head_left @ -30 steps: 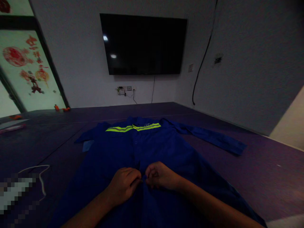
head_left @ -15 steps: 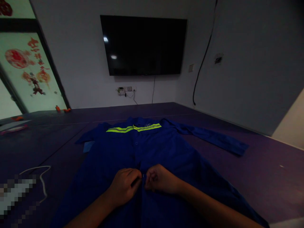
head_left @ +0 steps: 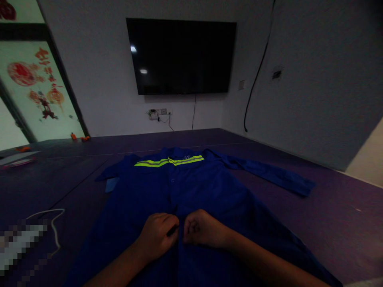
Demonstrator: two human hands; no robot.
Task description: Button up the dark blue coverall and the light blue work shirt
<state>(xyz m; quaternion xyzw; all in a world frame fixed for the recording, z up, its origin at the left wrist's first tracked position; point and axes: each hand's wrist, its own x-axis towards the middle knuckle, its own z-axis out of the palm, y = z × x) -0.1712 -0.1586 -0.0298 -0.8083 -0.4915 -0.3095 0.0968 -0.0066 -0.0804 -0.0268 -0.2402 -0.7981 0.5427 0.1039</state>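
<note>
A blue work jacket with yellow-green reflective strips across the chest lies spread out in front of me, collar away from me. Its right-hand sleeve stretches out to the side. My left hand is closed in a pinch on the front placket, below a button. Just across the opening, my right hand is curled with its fingers bent against the other front edge. Between the two hands there is a narrow gap. The fingertips hide whatever small part of the placket they grip.
The jacket lies on a purple floor. A white cable and a blurred-out object lie at left. Orange items rest by the glass door. A television hangs on the far wall, and a black cable dangles at right.
My right hand has lowered very slightly, its fingers still curled at the placket. The left hand keeps its pinch, and the jacket lies as before.
</note>
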